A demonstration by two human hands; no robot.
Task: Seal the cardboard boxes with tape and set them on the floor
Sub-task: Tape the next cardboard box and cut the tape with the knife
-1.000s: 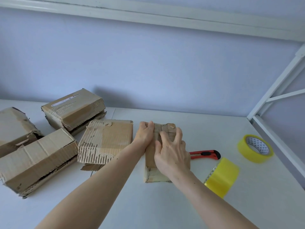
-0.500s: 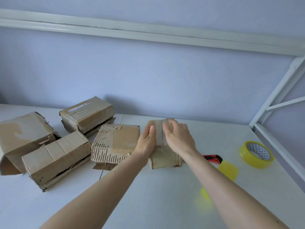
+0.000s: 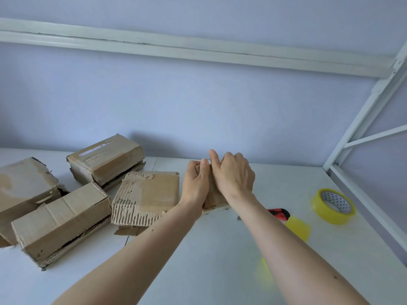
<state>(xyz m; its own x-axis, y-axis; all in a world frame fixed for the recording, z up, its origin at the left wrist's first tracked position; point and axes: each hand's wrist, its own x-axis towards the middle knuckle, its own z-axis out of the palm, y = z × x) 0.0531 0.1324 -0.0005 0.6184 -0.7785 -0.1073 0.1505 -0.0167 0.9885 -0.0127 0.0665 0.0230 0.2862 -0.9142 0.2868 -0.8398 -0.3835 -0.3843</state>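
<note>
- Cardboard is sitting between both hands: the small box [image 3: 214, 195] is standing on the white surface [image 3: 220, 260], with the left hand [image 3: 196, 186] lying against its left side and the right hand [image 3: 234, 176] draped over its top and right side.
- Left fingers [image 3: 203, 170] are lying fairly straight along the box's upper left edge, pressing rather than clenching; right fingers [image 3: 214, 159] are curling over the far top edge, the forefinger sticking up. Whether tape is under them I cannot tell.
- Judging from this, the box is being pressed closed or its seam smoothed; it is not yet on the floor.
- Just right of the box, the red cutter [image 3: 278, 213] is lying partly behind the right forearm, with a yellow tape roll [image 3: 299, 227] near it and a second yellow roll [image 3: 333, 205] farther right.
- Four more boxes are waiting to the left: a torn flat box [image 3: 146, 198] just beside the left hand, then a long box [image 3: 62, 221], a rear box [image 3: 105, 160] and a far-left box [image 3: 24, 186]. Several are showing gaping flaps, so most of the task seems left.
</note>
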